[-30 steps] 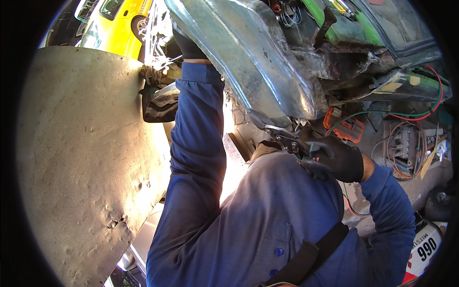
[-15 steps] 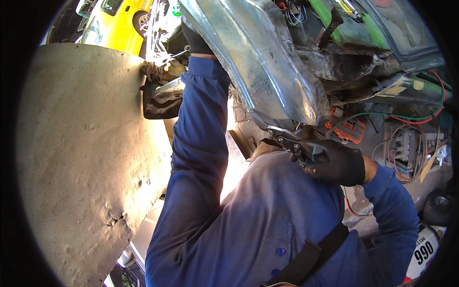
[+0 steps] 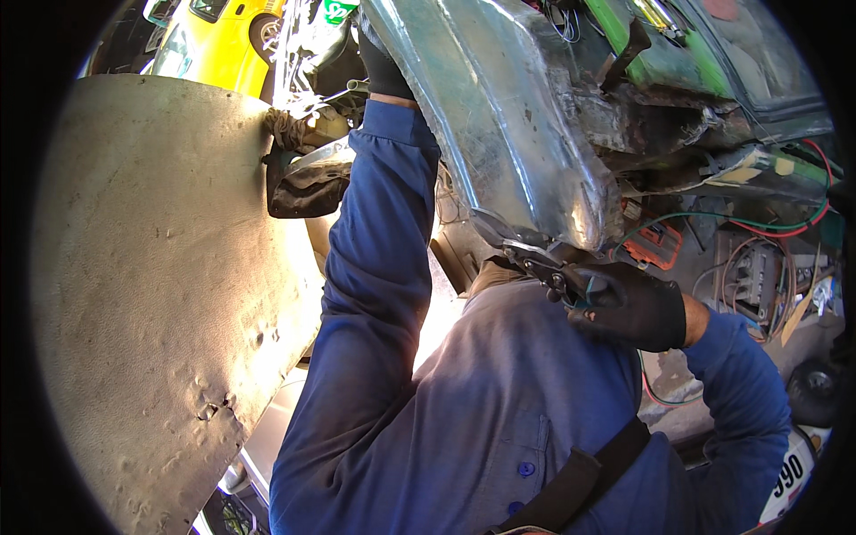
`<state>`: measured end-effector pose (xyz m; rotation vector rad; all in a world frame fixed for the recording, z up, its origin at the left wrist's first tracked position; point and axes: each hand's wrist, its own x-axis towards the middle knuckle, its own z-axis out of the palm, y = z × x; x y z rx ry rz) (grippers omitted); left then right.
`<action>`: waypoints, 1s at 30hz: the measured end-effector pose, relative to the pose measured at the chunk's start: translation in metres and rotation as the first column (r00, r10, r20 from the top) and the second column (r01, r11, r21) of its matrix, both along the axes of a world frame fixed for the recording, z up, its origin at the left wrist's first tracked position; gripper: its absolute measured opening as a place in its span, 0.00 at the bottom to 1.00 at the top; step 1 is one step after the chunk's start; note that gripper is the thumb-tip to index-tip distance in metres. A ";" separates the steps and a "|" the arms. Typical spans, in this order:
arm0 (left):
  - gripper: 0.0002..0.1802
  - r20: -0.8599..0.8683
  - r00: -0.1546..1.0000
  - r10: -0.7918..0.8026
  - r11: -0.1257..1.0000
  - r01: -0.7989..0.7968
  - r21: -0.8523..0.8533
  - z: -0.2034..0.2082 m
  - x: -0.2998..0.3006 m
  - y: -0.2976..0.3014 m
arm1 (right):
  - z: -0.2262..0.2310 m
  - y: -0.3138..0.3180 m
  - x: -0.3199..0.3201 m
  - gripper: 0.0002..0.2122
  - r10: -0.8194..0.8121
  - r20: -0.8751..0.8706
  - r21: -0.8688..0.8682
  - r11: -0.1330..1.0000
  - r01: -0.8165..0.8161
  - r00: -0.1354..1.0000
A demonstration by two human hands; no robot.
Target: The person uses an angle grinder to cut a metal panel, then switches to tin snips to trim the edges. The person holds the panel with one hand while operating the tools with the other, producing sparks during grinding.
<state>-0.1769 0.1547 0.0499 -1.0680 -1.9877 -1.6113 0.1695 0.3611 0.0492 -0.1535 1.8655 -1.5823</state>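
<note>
A long, bent sheet-metal panel (image 3: 486,116) with shiny ridges hangs in front of me, slanting from the top down to the lower right. My right hand (image 3: 629,308), in a black glove, is wrapped round a pair of tin snips (image 3: 535,260). Their jaws lie at the panel's lower edge; whether they bite into the metal cannot be made out. Up at the panel's left edge is my left hand (image 3: 383,67), also black-gloved, with the arm stretched forward. The panel hides its fingers.
A large tan sheet (image 3: 169,294) with dents and a torn spot fills the left side. Green vehicle bodywork (image 3: 691,67) stands at upper right, with an orange case (image 3: 655,242) and hoses (image 3: 767,223) below. A yellow car (image 3: 214,45) is at far upper left.
The panel and both hands have shifted slightly to the right in the picture, the left hand also a little down. The snips stay at the panel's lower edge in my right hand.
</note>
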 end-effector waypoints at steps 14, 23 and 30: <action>0.19 0.065 0.993 -0.096 0.995 0.094 0.037 0.000 0.007 0.003 | -0.019 -0.002 0.005 0.37 0.087 0.024 0.122 0.989 -0.089 0.996; 0.19 0.156 0.961 -0.228 0.971 0.211 0.116 -0.011 0.016 0.003 | -0.021 -0.002 0.008 0.38 0.090 0.014 0.162 0.983 -0.091 0.996; 0.19 0.183 0.947 -0.266 0.960 0.241 0.145 -0.014 0.020 0.005 | -0.009 0.000 0.013 0.29 -0.040 -0.102 0.152 0.987 0.056 0.994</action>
